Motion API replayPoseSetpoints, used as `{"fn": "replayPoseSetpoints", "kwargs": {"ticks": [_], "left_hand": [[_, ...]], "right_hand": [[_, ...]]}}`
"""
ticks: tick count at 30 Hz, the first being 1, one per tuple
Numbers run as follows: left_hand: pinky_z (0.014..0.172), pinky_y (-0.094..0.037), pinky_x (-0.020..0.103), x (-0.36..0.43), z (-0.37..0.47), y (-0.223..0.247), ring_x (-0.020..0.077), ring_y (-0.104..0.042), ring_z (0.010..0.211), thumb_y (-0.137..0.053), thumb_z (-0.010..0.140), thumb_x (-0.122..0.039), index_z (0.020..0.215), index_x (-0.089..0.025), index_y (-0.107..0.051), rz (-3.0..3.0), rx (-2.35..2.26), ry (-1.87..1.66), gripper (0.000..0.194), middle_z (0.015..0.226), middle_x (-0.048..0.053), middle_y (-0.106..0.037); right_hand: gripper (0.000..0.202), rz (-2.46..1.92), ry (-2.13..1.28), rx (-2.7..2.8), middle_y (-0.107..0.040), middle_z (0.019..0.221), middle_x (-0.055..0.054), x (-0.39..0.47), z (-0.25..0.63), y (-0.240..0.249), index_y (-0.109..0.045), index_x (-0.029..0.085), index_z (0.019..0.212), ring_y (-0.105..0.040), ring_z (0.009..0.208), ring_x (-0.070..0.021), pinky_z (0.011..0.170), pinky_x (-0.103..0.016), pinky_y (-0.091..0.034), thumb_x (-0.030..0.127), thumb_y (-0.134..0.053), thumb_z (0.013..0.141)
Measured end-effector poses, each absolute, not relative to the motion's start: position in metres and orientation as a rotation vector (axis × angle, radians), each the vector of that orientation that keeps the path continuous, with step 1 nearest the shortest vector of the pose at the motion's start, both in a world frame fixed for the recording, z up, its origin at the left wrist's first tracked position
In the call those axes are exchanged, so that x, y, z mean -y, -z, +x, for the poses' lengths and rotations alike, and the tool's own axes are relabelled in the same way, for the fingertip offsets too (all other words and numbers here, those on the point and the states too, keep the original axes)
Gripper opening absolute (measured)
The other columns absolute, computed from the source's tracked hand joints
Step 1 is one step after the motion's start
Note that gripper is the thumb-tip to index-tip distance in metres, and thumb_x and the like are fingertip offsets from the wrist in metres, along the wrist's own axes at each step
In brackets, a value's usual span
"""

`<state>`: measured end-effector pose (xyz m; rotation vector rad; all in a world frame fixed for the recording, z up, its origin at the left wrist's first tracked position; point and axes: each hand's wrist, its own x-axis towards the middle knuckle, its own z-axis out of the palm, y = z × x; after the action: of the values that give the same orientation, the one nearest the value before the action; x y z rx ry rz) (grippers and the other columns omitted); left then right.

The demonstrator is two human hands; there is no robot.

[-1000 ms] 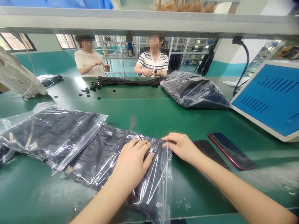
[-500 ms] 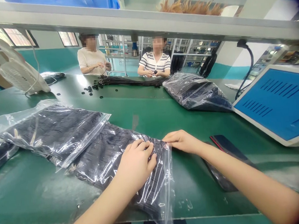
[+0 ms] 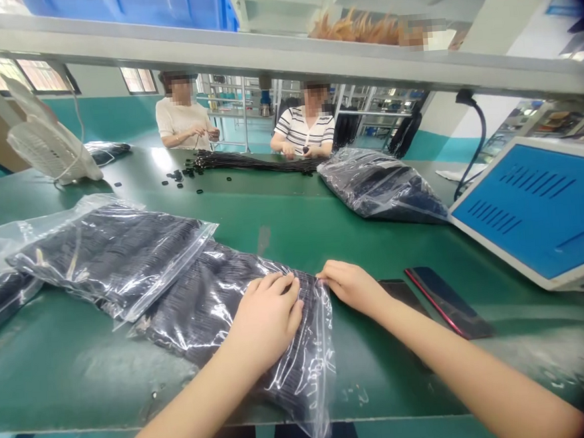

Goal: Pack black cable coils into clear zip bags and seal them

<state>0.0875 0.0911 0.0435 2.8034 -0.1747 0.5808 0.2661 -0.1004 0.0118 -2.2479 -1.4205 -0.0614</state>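
A clear zip bag [image 3: 203,305] packed with rows of thin black parts lies slantwise across the table, its zip end overhanging the front edge. My left hand [image 3: 266,317] rests on top of it, fingers a little bent and spread over the plastic. At the bag's far right corner, my right hand [image 3: 351,283] pinches the plastic near the zip strip between thumb and fingers. A second filled zip bag [image 3: 119,251] overlaps the first one's left end. What exactly the black parts are cannot be made out.
Right of my hands lie a dark phone [image 3: 448,301] with a red edge and another dark flat object. A blue-and-white machine [image 3: 536,215], a bag of black parts [image 3: 379,183], black cables [image 3: 252,160] and a fan [image 3: 49,146] stand around. Two people sit opposite; a shelf [image 3: 280,53] crosses above.
My right hand still pinches the bag's corner, its wrist slightly lower. My left hand stays on the bag. The view has shifted a little, and the phone shows more fully.
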Motion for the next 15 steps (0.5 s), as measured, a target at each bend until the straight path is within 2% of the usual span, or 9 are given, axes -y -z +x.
{"fn": "replayPoseSetpoints", "kwargs": {"ticks": [2,3,5,6,10,15], "left_hand": [[0.107,-0.041,0.054,-0.072,0.071,-0.043,0.0312,-0.053,0.132,-0.049,0.103,-0.032,0.13,-0.024,-0.064,2.806,0.159,-0.651,0.032,0.138,0.004,-0.065],[0.106,-0.041,0.053,-0.06,0.06,-0.041,0.0303,-0.054,0.128,-0.052,0.102,-0.038,0.125,-0.026,-0.066,2.788,0.185,-0.723,0.03,0.132,0.003,-0.067],[0.109,-0.037,0.05,-0.037,0.039,-0.032,0.0278,-0.055,0.121,-0.059,0.094,-0.059,0.121,-0.026,-0.067,2.75,0.33,-0.815,0.044,0.129,0.002,-0.068],[0.11,-0.034,0.05,-0.028,0.029,-0.025,0.0279,-0.054,0.121,-0.061,0.092,-0.06,0.124,-0.024,-0.067,2.792,0.403,-0.88,0.048,0.13,0.003,-0.067],[0.119,-0.026,0.043,-0.019,0.002,0.004,0.0241,-0.053,0.125,-0.062,0.093,-0.029,0.122,-0.023,-0.069,2.829,0.384,-1.11,0.031,0.129,0.003,-0.068],[0.122,-0.031,0.037,-0.044,-0.016,0.005,0.0206,-0.06,0.121,-0.051,0.098,-0.014,0.107,-0.017,-0.073,2.655,0.607,-1.192,0.024,0.112,0.004,-0.073]], "right_hand": [[0.02,-2.252,0.067,1.369,-0.07,0.098,-0.005,0.102,0.263,-0.01,-0.071,0.018,0.099,-0.066,0.092,-0.0184,0.084,-0.03,-0.05,0.02,-0.051,0.103],[0.02,-2.253,0.067,1.341,-0.071,0.101,-0.005,0.103,0.261,-0.009,-0.07,0.019,0.1,-0.066,0.094,-0.0175,0.085,-0.029,-0.051,0.021,-0.051,0.104],[0.022,-2.261,0.073,1.28,-0.072,0.104,-0.003,0.107,0.257,-0.009,-0.07,0.02,0.101,-0.068,0.097,-0.0161,0.089,-0.028,-0.052,0.023,-0.049,0.105],[0.023,-2.271,0.078,1.251,-0.073,0.104,-0.003,0.11,0.254,-0.009,-0.07,0.021,0.1,-0.068,0.097,-0.0157,0.089,-0.028,-0.052,0.023,-0.047,0.106],[0.024,-2.321,0.098,1.166,-0.073,0.102,-0.003,0.123,0.241,-0.01,-0.068,0.021,0.099,-0.069,0.093,-0.016,0.086,-0.028,-0.052,0.021,-0.045,0.105],[0.024,-2.393,0.107,1.155,-0.069,0.094,-0.005,0.141,0.216,-0.012,-0.063,0.018,0.093,-0.066,0.087,-0.018,0.081,-0.03,-0.05,0.021,-0.043,0.104]]}}
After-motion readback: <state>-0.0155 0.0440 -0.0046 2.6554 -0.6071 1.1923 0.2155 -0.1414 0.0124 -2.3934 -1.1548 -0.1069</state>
